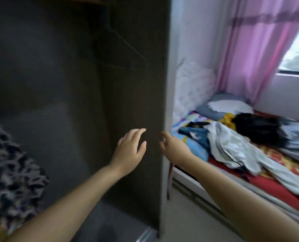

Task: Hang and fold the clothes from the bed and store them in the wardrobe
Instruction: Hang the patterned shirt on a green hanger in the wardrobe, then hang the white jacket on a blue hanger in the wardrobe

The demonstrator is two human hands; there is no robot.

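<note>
The dark wardrobe (134, 102) fills the left half of the view, its inside dim, with a hanger (127, 44) hanging near the top. My left hand (130, 151) reaches into it with fingers spread and holds nothing. My right hand (171, 145) is beside the wardrobe's side panel, fingers loosely bent, empty. On the bed (276, 187) at the right lie a white garment (236, 151), a black garment (256, 128), a blue piece (195, 135) and a grey-blue one (297, 142). The view is blurred.
A leopard-patterned fabric (11, 172) hangs at the lower left in the wardrobe. Pillows (229, 104) lie at the bed's head under a pink curtain (260, 46) and window (298, 55). Pale floor (188, 224) runs between wardrobe and bed.
</note>
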